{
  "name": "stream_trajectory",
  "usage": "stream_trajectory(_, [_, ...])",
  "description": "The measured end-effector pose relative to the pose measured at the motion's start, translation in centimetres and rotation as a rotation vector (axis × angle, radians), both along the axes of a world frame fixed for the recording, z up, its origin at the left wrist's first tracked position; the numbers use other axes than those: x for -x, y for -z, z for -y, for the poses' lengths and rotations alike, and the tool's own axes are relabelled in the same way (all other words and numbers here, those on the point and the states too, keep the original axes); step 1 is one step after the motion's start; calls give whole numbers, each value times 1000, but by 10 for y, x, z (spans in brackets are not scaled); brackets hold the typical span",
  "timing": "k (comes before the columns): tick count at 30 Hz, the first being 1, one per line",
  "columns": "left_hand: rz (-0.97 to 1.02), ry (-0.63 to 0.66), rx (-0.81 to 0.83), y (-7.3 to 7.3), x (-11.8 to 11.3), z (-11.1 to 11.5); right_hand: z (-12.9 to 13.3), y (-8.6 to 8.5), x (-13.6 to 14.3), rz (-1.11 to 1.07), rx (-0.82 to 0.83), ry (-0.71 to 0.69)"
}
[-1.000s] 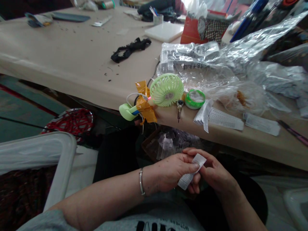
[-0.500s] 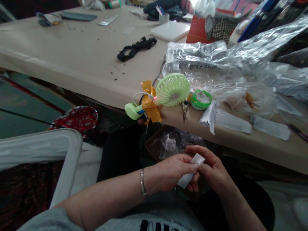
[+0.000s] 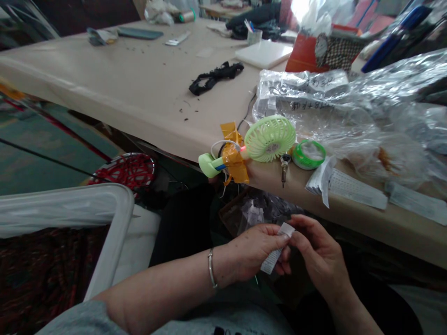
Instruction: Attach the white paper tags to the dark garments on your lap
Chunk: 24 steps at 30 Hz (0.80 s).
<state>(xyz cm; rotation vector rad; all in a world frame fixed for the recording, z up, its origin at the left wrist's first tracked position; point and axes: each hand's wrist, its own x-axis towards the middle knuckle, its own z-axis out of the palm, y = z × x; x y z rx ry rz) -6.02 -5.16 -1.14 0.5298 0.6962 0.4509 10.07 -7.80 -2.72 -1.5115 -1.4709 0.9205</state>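
Over my lap, my left hand (image 3: 253,251) is closed on a small white printed label (image 3: 271,262), its thumb lying across the strip. The label's lower end, with rows of print, sticks out below that thumb. My right hand (image 3: 323,256) meets it from the other side, thumb and fingers pinched at the label's upper end. Its fingertips are partly hidden behind the strip. On the table edge above lie a folded bundle of labels (image 3: 319,182) and a printed label sheet (image 3: 358,188).
A green fan (image 3: 270,138) is taped at the table edge, beside a soldering iron (image 3: 284,170) and a green tape roll (image 3: 309,154). Clear plastic bags (image 3: 349,125) cover the right side. Below stand a box of scraps (image 3: 253,211) and a white bin (image 3: 122,200) of dark red material.
The camera view has shifted, so the table's things sit further right and slightly lower. Both hands stay together at the label, with the right hand's fingers moved slightly.
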Motion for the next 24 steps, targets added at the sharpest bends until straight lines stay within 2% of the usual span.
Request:
stream_trajectory(2, [-14,-39,-12,-1,2,-1,-5,-2,5,-153,120,36])
stream_trajectory(5, [-41,-91,-33,-1,4,-3,-13,-4,13,-265,215,40])
stream_trajectory(8, [-78,-117,-63,-1,5,-4,-20,-8,22,-300,244,32])
stream_trajectory(11, [-119,-136,-121,-2,7,-8,-28,-12,30,-307,191,44])
stream_trajectory(13, [-169,-161,-243,-2,9,-14,-34,-14,32,-299,127,45])
stream_trajectory(18, [-423,-231,-665,-6,16,-33,-46,-15,34,-237,8,61])
stream_trajectory(24, [-590,-269,-931,-10,18,-50,-58,-21,39,-228,20,147])
